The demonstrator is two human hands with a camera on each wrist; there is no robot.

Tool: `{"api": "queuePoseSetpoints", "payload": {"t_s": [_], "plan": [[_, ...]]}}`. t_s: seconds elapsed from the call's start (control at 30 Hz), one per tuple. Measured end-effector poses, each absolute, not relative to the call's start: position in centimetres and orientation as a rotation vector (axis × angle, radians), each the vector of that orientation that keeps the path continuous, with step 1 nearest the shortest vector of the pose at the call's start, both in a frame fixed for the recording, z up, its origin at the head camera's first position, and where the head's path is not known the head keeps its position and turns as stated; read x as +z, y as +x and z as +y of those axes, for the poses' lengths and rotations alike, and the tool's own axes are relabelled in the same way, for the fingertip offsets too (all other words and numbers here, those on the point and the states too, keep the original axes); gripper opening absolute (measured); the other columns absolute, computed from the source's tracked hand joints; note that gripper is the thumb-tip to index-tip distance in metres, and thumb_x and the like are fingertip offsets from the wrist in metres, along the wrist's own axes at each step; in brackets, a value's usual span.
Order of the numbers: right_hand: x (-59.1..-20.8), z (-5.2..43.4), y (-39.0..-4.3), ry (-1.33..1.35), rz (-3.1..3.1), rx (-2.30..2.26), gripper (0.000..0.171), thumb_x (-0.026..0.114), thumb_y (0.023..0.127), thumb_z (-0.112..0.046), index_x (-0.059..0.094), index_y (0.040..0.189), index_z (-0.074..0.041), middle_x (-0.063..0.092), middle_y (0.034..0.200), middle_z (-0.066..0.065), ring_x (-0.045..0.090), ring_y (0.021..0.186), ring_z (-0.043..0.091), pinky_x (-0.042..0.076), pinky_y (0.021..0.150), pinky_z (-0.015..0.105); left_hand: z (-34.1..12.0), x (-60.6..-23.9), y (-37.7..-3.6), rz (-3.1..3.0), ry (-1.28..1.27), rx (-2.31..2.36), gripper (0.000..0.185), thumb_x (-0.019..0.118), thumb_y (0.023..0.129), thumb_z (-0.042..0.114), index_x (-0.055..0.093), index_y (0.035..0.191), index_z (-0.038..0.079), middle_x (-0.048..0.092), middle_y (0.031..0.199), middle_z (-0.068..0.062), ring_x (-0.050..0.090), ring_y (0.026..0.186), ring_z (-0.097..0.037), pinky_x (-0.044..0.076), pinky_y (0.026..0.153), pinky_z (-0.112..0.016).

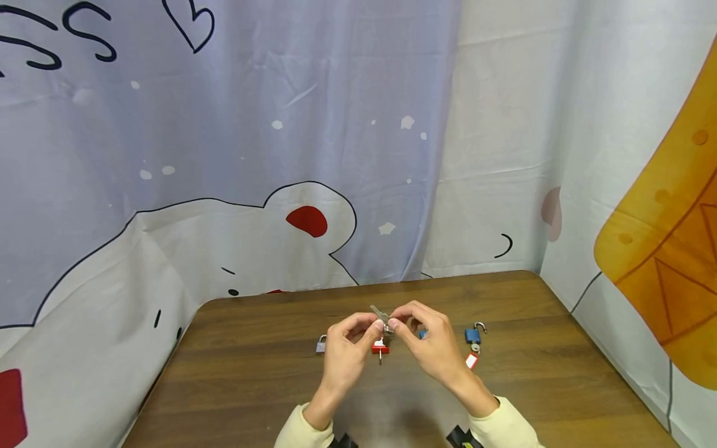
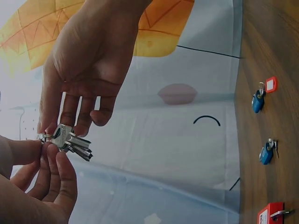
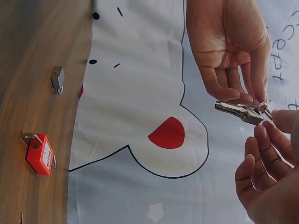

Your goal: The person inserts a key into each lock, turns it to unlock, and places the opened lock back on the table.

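Observation:
Both hands hover above the wooden table (image 1: 269,373) and meet at a small bunch of silver keys (image 1: 381,316). My left hand (image 1: 374,328) pinches the bunch from the left, and my right hand (image 1: 395,323) pinches it from the right. In the left wrist view the keys (image 2: 71,140) fan out from a ring held between my left hand (image 2: 43,150) and the fingertips (image 2: 46,125) of the right. The right wrist view shows the keys (image 3: 239,110) between the two hands as well. A red padlock (image 1: 379,348) lies on the table just below the hands.
A silver padlock (image 1: 321,344) lies left of the hands. A blue padlock (image 1: 473,335) with a red tag (image 1: 472,360) lies to the right, and another blue padlock (image 2: 266,153) is nearer the hands. Printed curtains hang behind the table's far and right edges.

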State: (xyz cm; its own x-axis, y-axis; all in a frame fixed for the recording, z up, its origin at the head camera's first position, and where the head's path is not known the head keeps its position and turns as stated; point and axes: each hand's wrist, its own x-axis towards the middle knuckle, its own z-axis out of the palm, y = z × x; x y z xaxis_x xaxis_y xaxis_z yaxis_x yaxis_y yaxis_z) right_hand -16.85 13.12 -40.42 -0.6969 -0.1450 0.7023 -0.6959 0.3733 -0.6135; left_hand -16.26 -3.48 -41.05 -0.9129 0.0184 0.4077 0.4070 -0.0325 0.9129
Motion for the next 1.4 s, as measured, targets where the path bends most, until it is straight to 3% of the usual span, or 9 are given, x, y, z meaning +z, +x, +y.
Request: {"api": "queuePoseSetpoints", "payload": {"t_s": [0.37,0.53,0.73,1.07,1.4], "plan": [[-40.4,13.4,-16.7,0.765,-2.066,1.301,0.008,0.071,0.089,-0.009,0.068,0.089,-0.016,0.065,0.081,-0.006,0.056,0.069,0.004,0.049,0.059,0.021,-3.2,-41.3,-16.2,-1.992,-0.464,-2.102,0.013,0.072,0.087,0.006,0.070,0.094,-0.005,0.069,0.093,-0.024,0.069,0.080,-0.008,0.059,0.075,-0.023],[-40.2,13.8,-16.7,0.775,-2.081,1.224,0.004,0.070,0.090,-0.011,0.068,0.089,-0.014,0.065,0.082,-0.006,0.054,0.070,0.003,0.048,0.059,0.023,-3.5,-41.1,-16.1,-2.041,-0.509,-2.039,0.012,0.070,0.090,0.012,0.071,0.097,0.002,0.071,0.095,-0.017,0.069,0.084,-0.009,0.058,0.078,-0.022],[-39.6,14.7,-16.6,0.818,-2.110,1.105,0.004,0.070,0.091,-0.014,0.066,0.088,-0.016,0.063,0.083,-0.010,0.050,0.071,0.001,0.042,0.062,0.016,-5.0,-41.0,-16.5,-2.095,-0.518,-1.938,0.009,0.065,0.095,0.014,0.071,0.099,0.008,0.072,0.096,-0.015,0.070,0.088,-0.013,0.057,0.080,-0.023],[-39.3,16.5,-16.1,0.869,-2.167,0.998,0.012,0.072,0.088,-0.010,0.064,0.087,-0.019,0.063,0.085,-0.014,0.052,0.078,-0.001,0.041,0.068,0.013,-8.6,-42.3,-19.3,-2.286,-0.396,-1.557,0.008,0.067,0.093,0.016,0.071,0.100,0.019,0.074,0.092,-0.005,0.067,0.078,-0.009,0.053,0.070,-0.021],[-40.1,18.3,-15.7,0.890,-2.127,0.920,0.019,0.073,0.084,-0.004,0.064,0.087,-0.021,0.064,0.084,-0.015,0.053,0.077,0.000,0.042,0.069,0.013,-12.1,-45.5,-23.2,-2.549,-0.347,-1.140,0.012,0.069,0.089,0.014,0.070,0.101,0.012,0.070,0.084,0.003,0.064,0.076,-0.009,0.052,0.067,-0.024]]}}
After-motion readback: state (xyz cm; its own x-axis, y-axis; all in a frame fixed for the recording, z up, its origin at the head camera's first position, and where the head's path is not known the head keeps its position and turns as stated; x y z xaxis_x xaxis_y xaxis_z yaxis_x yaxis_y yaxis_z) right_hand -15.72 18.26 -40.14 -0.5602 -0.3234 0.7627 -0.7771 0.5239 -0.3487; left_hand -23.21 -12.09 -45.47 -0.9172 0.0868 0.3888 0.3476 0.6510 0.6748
